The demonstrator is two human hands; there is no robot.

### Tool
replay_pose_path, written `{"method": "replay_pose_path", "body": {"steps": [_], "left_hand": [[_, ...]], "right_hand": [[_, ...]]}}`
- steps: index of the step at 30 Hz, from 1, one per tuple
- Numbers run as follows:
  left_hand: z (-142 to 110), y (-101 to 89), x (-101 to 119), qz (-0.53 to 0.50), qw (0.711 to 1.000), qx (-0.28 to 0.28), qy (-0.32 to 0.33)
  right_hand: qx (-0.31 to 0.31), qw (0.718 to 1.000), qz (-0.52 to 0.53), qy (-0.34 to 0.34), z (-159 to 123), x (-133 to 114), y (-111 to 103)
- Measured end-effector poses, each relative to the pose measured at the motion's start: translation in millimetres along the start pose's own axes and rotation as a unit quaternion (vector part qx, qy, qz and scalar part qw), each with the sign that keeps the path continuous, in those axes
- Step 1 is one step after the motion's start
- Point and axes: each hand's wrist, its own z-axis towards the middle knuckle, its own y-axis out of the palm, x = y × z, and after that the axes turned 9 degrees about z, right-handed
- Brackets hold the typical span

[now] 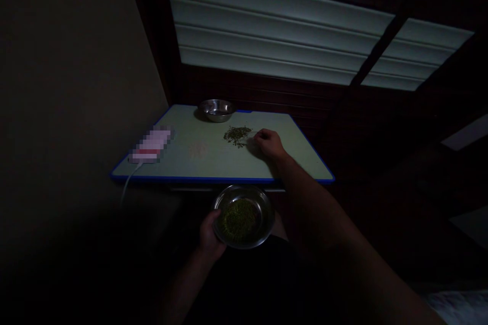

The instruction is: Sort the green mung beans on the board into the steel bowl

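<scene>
My left hand (211, 233) grips the rim of a steel bowl (269, 221), thumb over the edge. Small green grains (239, 219), which look like beans, lie in that bowl. The bowl is held just in front of the table's near edge. Over the tabletop, my right hand (269, 143) has its fingers closed beside a loose pile of small dark grains (238, 134). A pale, see-through shape shows by its fingertips, too dim to name. Behind the pile stands a second steel bowl (217, 110); its inside looks bare where it shows.
The light-green tabletop (183, 170) has a blue rim. At its left lies a blurred-out pinkish object (152, 144) with a white cable (127, 183) hanging off the edge. A wall (84, 61) rises at left, and a dark-framed window (274, 30) behind. The room is dim.
</scene>
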Motion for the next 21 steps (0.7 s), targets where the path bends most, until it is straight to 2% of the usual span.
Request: {"method": "replay_pose_path", "body": {"steps": [4, 8, 21], "left_hand": [[2.7, 9.7, 4.7, -0.014, 0.999, -0.016, 0.027], [3.4, 13.4, 2.6, -0.024, 0.999, -0.007, 0.03], [4.2, 17.6, 3.9, -0.02, 0.999, -0.003, 0.029]], "right_hand": [[0.02, 0.999, -0.043, -0.02, -3.6, -2.0, -1.0], [0.008, 0.993, -0.112, -0.032, -6.8, -5.4, -1.3], [-0.012, 0.99, -0.135, -0.036, -5.2, 0.2, -1.8]]}}
